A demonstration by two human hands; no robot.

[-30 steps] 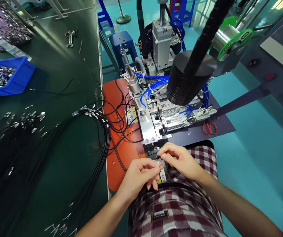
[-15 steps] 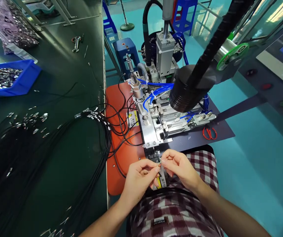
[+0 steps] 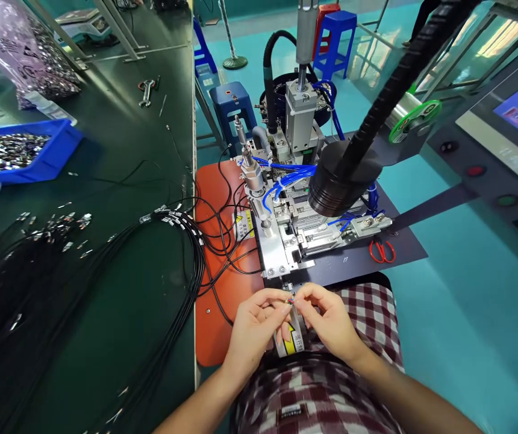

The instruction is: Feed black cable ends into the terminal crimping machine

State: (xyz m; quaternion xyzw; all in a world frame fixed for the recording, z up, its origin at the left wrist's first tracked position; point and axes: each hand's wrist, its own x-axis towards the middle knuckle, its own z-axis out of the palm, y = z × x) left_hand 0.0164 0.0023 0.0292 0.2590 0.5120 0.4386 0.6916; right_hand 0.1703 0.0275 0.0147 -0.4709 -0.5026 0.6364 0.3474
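Observation:
Close together above my lap, both hands pinch at one small piece with thin coloured wires [image 3: 290, 300]. My left hand [image 3: 255, 325] holds it between thumb and forefinger, the other fingers curled. My right hand [image 3: 331, 318] grips the wire ends from the right side, fingertips nearly touching the left ones. The fingers hide most of the piece. Just beyond the hands is the metal machine [image 3: 277, 247], and a yellow warning label [image 3: 291, 340] shows below them.
A bundle of black cables [image 3: 196, 265] runs from the dark green table [image 3: 118, 313] over an orange board [image 3: 216, 343]. Blue bin [image 3: 55, 154] of metal parts at left. Red-handled scissors [image 3: 382, 251] lie right of the machine. A black cylinder [image 3: 340, 181] overhangs it.
The view has tilted slightly, so the surroundings sit a little lower. Both hands stay pinched together; coloured wires now show more clearly between the fingertips.

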